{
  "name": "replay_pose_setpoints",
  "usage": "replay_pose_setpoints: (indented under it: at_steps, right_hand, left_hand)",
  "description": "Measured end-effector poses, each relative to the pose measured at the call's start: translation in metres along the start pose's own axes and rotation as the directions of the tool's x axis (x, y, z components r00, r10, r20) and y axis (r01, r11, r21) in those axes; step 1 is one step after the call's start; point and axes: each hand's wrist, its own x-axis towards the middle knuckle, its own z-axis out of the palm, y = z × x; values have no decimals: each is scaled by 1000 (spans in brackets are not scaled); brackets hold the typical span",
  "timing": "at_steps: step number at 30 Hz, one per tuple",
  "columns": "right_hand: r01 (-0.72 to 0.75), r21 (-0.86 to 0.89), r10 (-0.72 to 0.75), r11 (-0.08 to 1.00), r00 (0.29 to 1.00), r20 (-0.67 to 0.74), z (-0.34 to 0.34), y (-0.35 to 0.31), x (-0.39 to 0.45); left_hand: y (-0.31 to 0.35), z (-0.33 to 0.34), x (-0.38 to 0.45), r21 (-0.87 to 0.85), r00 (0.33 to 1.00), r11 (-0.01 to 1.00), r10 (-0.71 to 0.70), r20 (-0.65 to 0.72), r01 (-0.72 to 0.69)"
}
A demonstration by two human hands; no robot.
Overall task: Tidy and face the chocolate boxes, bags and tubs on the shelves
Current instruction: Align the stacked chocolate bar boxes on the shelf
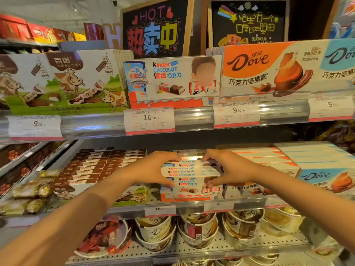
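Kinder boxes [189, 170] stacked at shelf edge, left hand [153, 168] and right hand [229, 168] fingers grasping both ends

glossy card kinder boxes [190, 169]; perforated metal shelf [192, 244]

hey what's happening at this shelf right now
A person is facing chocolate stock on a shop shelf. Both hands, the left hand and right hand, grip a stack of Kinder Chocolate boxes on the middle shelf, one at each end. Dove boxes sit to the right of the stack and brown cow-print boxes to the left. Dove tubs fill the shelf below.
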Motion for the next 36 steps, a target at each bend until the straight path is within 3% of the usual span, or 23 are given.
replay_pose_setpoints:
  at_steps: [9, 14, 17, 20, 23, 29, 32, 36]
  right_hand:
    - [46, 20, -47, 999, 997, 54, -2, 3, 1]
    - [-28, 152, 21, 988, 999, 48, -9, -4, 9]
    - [-129, 35, 129, 991, 992, -10, -15, -3, 31]
    - [-282, -139, 301, 949, 943, 142, -14, 1, 56]
    - [-404, -109, 418, 908, 870, 262, -5, 6, 68]
    - [-345, -58, 350, 937, 914, 208, -4, 9, 64]
    - [-364, 84, 336, 927, 911, 241, -8, 10, 57]
    - [-286, 79, 241, 955, 904, 354, -15, 7, 43]
  left_hand:
    - [4, 1, 2, 136, 993, 991, -32, 110, 17]
    - [5, 2, 1, 117, 997, 993, -23, 77, 14]
    - [5, 2, -1, 52, 998, 998, -23, 50, 20]
    - [4, 1, 0, 13, 999, 1000, -24, 29, 24]
    - [4, 1, 1, 11, 999, 999, -31, 25, 30]
    - [2, 4, 2, 59, 999, 997, -45, -16, 46]
    - [2, 5, 2, 115, 999, 993, -2, -40, 7]
    - [0, 6, 1, 227, 998, 973, -36, -54, 47]
